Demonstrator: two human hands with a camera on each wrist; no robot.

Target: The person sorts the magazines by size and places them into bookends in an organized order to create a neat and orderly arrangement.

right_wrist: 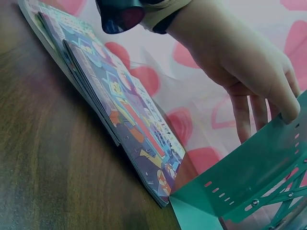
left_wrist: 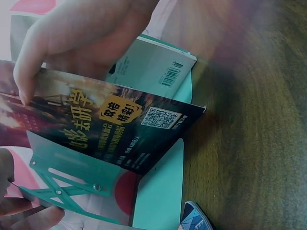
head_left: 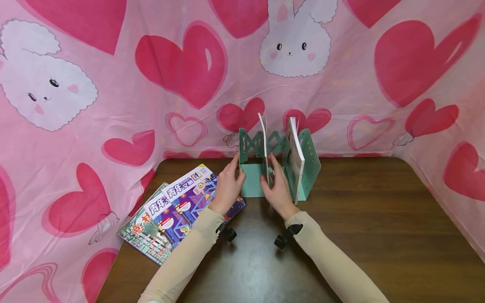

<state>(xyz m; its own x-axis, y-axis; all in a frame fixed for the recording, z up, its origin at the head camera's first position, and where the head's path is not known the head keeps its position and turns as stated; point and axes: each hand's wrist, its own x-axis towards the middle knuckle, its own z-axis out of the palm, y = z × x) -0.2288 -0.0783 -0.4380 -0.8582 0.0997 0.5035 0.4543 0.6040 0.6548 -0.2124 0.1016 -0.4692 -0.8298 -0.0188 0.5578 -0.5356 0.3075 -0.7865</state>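
A green expandable bookend (head_left: 253, 181) with crisscross bars stands at the far side of the table. My left hand (head_left: 227, 185) grips its left end plate (right_wrist: 259, 153), thumb on one face and fingers on the other. Within the bookend a thin magazine (head_left: 264, 136) stands upright, edge toward me. My right hand (head_left: 279, 189) pinches it, the thumb (left_wrist: 26, 86) on its dark printed cover with the QR code and the fingers behind. Farther right, a thicker white-edged book (head_left: 298, 162) leans near the right end plate (head_left: 311, 162).
Several overlapping magazines (head_left: 182, 206) with purple and green covers lie left of the bookend, partly behind my left forearm. The brown wooden table (head_left: 379, 227) extends to the right. A pink heart-patterned cloth (head_left: 352, 75) hangs close behind the bookend.
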